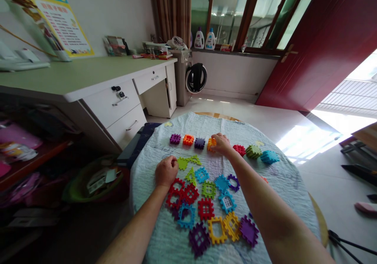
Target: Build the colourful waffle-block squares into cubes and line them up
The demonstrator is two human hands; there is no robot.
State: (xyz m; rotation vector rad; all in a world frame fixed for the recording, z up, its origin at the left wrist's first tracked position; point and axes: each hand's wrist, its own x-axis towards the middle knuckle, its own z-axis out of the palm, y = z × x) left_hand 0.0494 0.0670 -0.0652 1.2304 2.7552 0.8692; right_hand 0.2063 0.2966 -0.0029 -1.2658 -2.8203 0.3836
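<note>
My right hand [221,143] reaches to the back row and has its fingers closed on a yellow toy block [211,144]. Left of that block stand a dark blue block [199,143], an orange block [188,139] and a purple block [175,139]. Curled into a loose fist, my left hand [167,172] rests on the cloth beside a lime-green toothed tile [182,163]; nothing shows in it. Loose interlocking tiles lie in front, among them a red window tile [205,208], a yellow frame tile [217,230] and a purple tile [249,231].
Right of my right hand stand red [240,150], green [253,151] and blue [269,157] blocks. A pale cloth [150,189] covers the round table. Beyond are a desk [118,71], a washing machine [196,78] with its door open, and a red door [312,48].
</note>
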